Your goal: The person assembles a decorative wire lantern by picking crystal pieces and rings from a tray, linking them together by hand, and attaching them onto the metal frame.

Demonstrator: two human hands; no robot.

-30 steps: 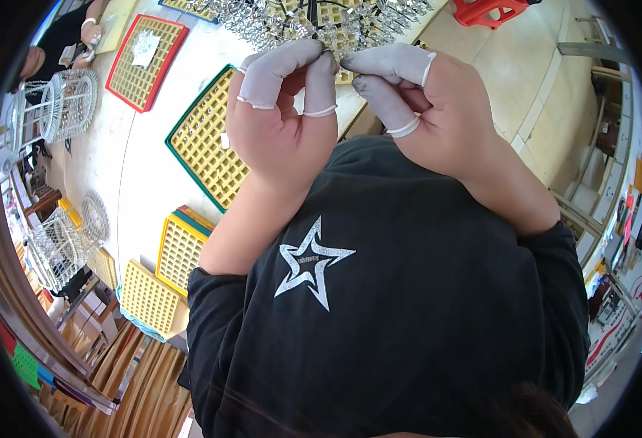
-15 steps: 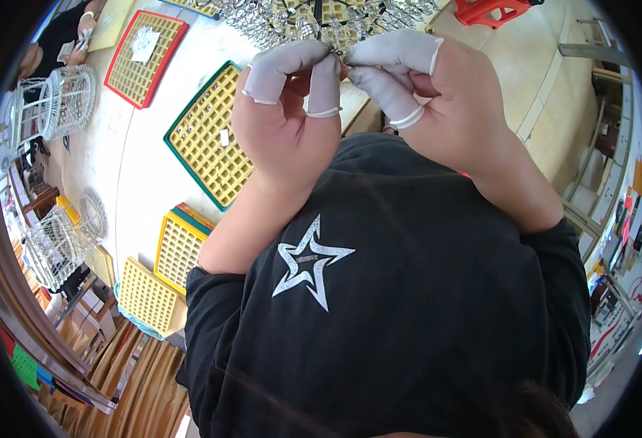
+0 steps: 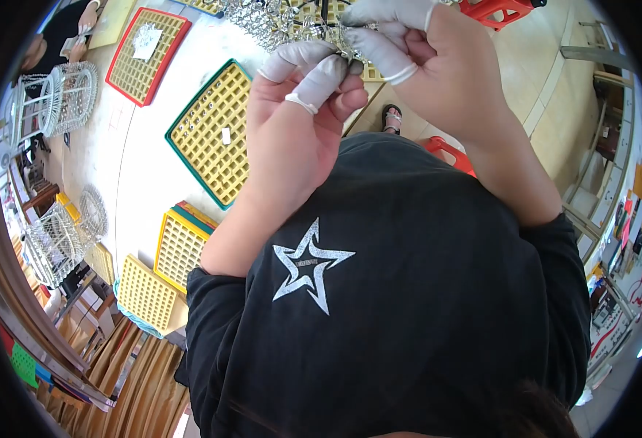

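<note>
White finger cots, darkened at the tips, cover the thumbs and some fingers of both hands. My left hand (image 3: pixel 299 102) is closed in a pinch on a small shiny piece, mostly hidden by the fingertips. Just above and to the right, my right hand (image 3: pixel 438 69) has its thumb and fingertips drawn together by the same spot; what they grip is too small to make out. Beyond the fingers hangs a cluster of clear, glittering crystal strands (image 3: pixel 266 25) around a dark upright rod (image 3: pixel 325 11).
To the left on the white table (image 3: pixel 142 160) lie a green-rimmed yellow grid tray (image 3: pixel 215 157) and a red-rimmed one (image 3: pixel 133 80). More yellow trays (image 3: pixel 146 292) stand nearer. Wire frames (image 3: pixel 69 102) and another person's hand (image 3: pixel 87 18) are far left. A red stool (image 3: pixel 500 11) stands right.
My left hand has turned and dropped slightly, moving right. My right hand has risen a little, so the fingertips, which met before, are now a short way apart.
</note>
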